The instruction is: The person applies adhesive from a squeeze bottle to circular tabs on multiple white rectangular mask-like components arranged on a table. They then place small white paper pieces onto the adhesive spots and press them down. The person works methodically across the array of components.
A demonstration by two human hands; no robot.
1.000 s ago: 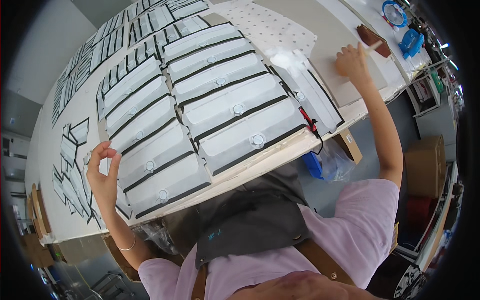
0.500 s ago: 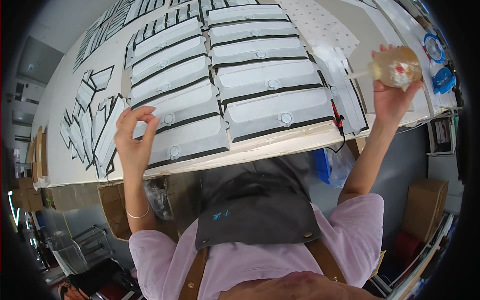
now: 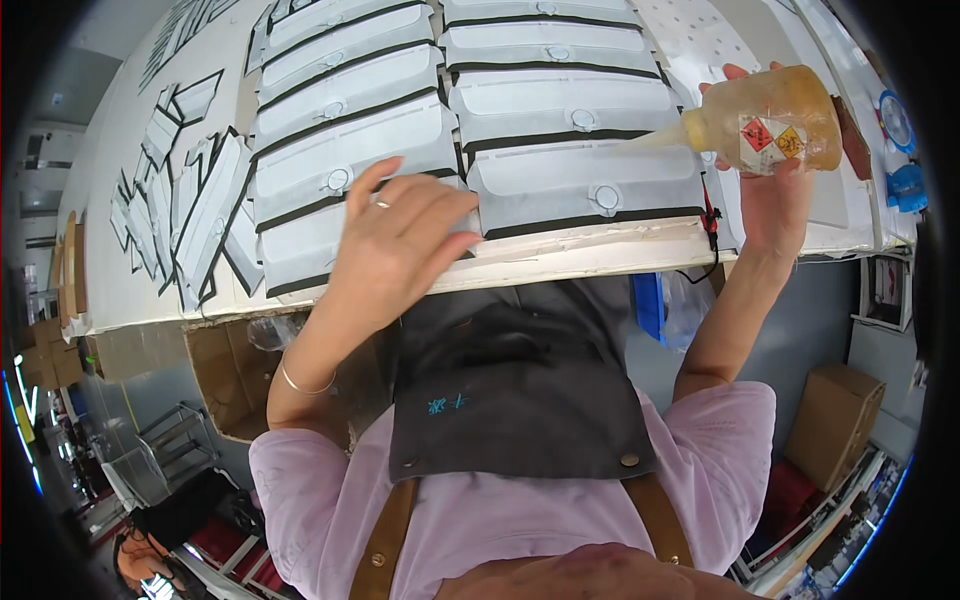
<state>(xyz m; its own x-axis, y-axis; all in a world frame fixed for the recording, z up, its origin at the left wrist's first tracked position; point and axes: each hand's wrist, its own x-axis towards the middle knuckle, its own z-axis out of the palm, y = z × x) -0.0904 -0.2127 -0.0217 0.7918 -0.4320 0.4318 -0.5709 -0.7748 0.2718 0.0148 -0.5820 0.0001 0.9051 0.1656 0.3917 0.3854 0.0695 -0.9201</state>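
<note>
The person's right hand (image 3: 772,195) is wrapped around a translucent amber plastic squeeze bottle (image 3: 775,122) with a long pale nozzle and two diamond-shaped warning stickers, holding it on its side above the far right end of the white worktable (image 3: 120,290). The nozzle points left, its tip over the nearest white rectangular panel with a black edge strip and a round snap (image 3: 590,185), which lies at the table's front edge. The left hand (image 3: 395,245) hovers with nothing in it, fingers loosely spread and slightly curled, over the neighbouring white panel (image 3: 350,165) to the left of that one; whether it touches the panel cannot be told. More such panels lie in two rows running away across the table, and smaller black-edged white pieces (image 3: 190,215) sit farther left on it. A brown cardboard box (image 3: 835,435) stands on the floor below the table's right end.
</note>
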